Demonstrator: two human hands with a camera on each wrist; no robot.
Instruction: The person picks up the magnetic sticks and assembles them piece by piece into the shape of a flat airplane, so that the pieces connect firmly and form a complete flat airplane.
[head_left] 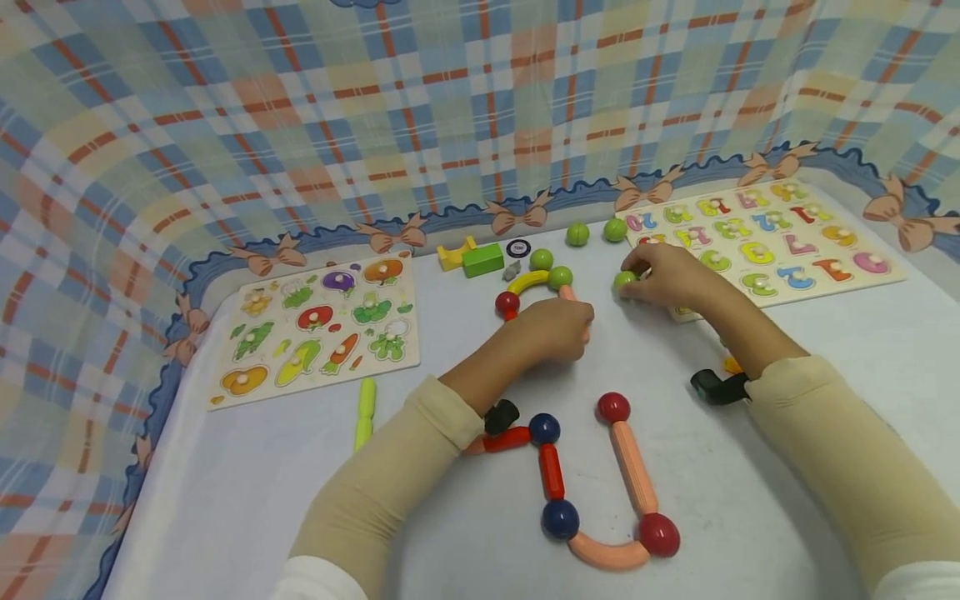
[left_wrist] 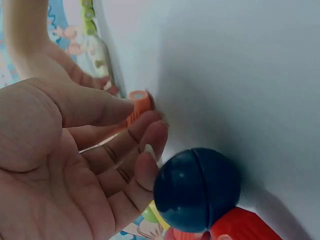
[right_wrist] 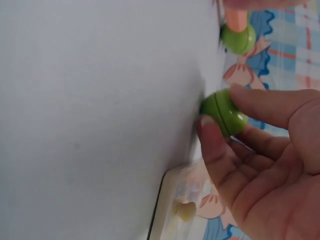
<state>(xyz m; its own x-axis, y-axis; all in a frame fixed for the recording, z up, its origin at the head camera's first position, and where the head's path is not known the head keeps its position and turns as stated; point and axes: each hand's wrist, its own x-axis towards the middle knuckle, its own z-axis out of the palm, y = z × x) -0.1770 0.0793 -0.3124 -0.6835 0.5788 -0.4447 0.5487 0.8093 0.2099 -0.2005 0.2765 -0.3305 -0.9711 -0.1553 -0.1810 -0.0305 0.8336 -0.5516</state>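
My left hand (head_left: 553, 330) pinches a peach-coloured rod (left_wrist: 141, 102) between thumb and fingers. The rod's far end meets a green ball (head_left: 559, 277), joined to a curved yellow rod (head_left: 528, 281) and a red ball (head_left: 507, 304). To the right, my right hand (head_left: 663, 275) pinches another green ball (right_wrist: 224, 113) between thumb and forefinger, close to the tabletop and beside the number board. In the left wrist view, a dark blue ball (left_wrist: 197, 190) with a red rod lies near the left fingers.
A vegetable puzzle board (head_left: 352, 342) lies left, a number puzzle board (head_left: 795, 242) right. Nearer me is a chain of rods and balls, including a red ball (head_left: 659, 535). Several loose green balls and a green block (head_left: 483, 260) sit by the patterned cloth (head_left: 420, 108).
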